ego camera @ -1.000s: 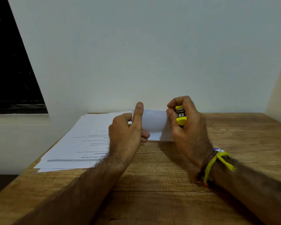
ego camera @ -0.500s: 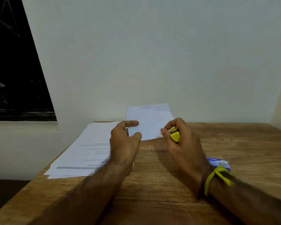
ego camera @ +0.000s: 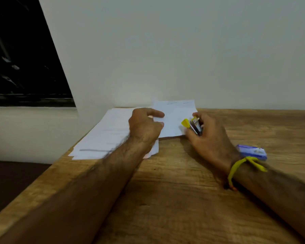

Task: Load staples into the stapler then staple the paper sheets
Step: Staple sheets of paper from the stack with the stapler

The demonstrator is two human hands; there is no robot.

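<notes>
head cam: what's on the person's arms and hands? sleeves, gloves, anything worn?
No sleeves in view and no gloves: both forearms and both hands are bare. The left hand and its wrist carry nothing. The wrist behind the right hand wears a yellow band, knotted, with loose ends sticking out to the side. A thin darker thread seems to sit next to it, too blurred to be sure.

Wooden table (ego camera: 183,199), dark window (ego camera: 21,50), white wall (ego camera: 165,50)

Looks like a plain home or office desk corner: a brown wood-grain tabletop (ego camera: 183,199) against a bare white wall (ego camera: 165,50), printed white paper sheets (ego camera: 106,136), dark window (ego camera: 21,55) alongside.
</notes>
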